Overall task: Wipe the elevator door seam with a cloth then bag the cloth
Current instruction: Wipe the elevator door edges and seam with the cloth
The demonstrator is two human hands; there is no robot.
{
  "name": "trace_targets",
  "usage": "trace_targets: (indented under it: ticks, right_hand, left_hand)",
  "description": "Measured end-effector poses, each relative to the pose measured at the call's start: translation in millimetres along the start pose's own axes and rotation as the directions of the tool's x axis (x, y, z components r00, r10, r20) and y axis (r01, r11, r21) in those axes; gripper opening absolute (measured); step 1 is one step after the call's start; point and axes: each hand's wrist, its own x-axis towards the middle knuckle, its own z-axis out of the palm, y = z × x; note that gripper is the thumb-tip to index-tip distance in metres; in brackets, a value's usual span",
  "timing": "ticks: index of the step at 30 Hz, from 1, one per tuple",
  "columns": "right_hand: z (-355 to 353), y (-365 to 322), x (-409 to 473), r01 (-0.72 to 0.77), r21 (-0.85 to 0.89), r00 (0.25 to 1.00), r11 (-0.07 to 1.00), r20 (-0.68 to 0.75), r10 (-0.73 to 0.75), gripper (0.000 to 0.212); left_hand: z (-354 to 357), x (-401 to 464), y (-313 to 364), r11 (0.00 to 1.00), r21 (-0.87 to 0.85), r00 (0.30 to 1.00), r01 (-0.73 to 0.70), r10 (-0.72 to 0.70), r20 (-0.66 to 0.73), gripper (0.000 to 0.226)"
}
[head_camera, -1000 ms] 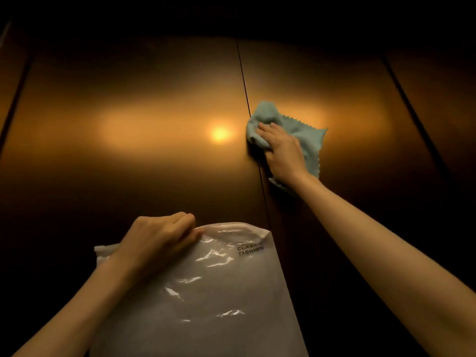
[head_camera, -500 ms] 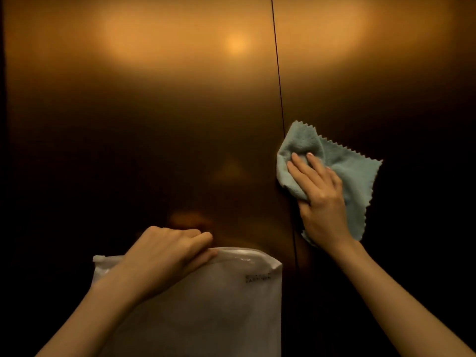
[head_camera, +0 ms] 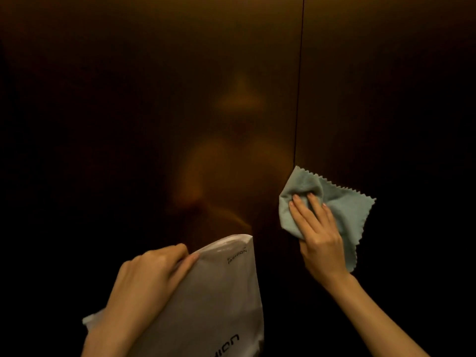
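Note:
A thin dark door seam (head_camera: 299,86) runs vertically between two bronze metal elevator door panels. A pale blue-grey cloth (head_camera: 347,212) with zigzag edges lies flat against the door, its left edge over the seam. My right hand (head_camera: 318,235) presses on it with straight fingers. Lower left, my left hand (head_camera: 152,276) grips the top edge of a translucent white plastic bag (head_camera: 219,292) with dark lettering, held in front of the left panel. The seam below the cloth is hidden by my hand and the dark.
The left door panel (head_camera: 154,124) shows a dim orange reflection at its middle. The right door panel (head_camera: 399,99) is dark. The edges of the view fade to black.
My right hand has slid the cloth down the seam, and the view has tilted down with it. The bag in my left hand has tilted, its top corner rising to the right.

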Motion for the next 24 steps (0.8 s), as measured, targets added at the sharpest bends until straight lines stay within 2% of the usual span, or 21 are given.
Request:
trace_targets:
  ticks: [6, 10, 13, 17, 21, 24]
  right_hand:
    - [11, -7, -61, -0.037, 0.056, 0.991, 0.998, 0.132, 0.029, 0.052]
    - [2, -3, -95, -0.084, 0.087, 0.973, 0.993, 0.222, 0.063, 0.052]
    - [-1, -1, -115, -0.075, 0.096, 0.959, 0.993, 0.279, 0.046, 0.05]
    - [5, -1, -143, -0.054, 0.097, 0.938, 0.994, 0.345, 0.017, 0.051]
    - [3, 6, -151, 0.033, 0.115, 0.933, 0.993, 0.352, -0.072, 0.051]
    - [1, 8, -148, 0.015, 0.141, 0.946, 0.99, 0.319, -0.06, 0.049]
  left_hand:
    - [24, -53, -3, 0.979, 0.011, 0.973, 0.204, -0.204, 0.109, 0.031]
    - [26, -78, 14, 0.956, 0.001, 0.949, 0.293, -0.291, 0.121, 0.031]
    - [31, -96, 24, 0.948, -0.032, 0.94, 0.318, -0.311, 0.14, 0.033]
    - [46, -110, 29, 0.929, 0.006, 0.909, 0.371, -0.364, 0.2, 0.037]
    - [51, -123, 31, 0.939, 0.063, 0.908, 0.339, -0.344, 0.239, 0.034]
    - [51, -135, 33, 0.949, 0.105, 0.913, 0.296, -0.313, 0.26, 0.031]
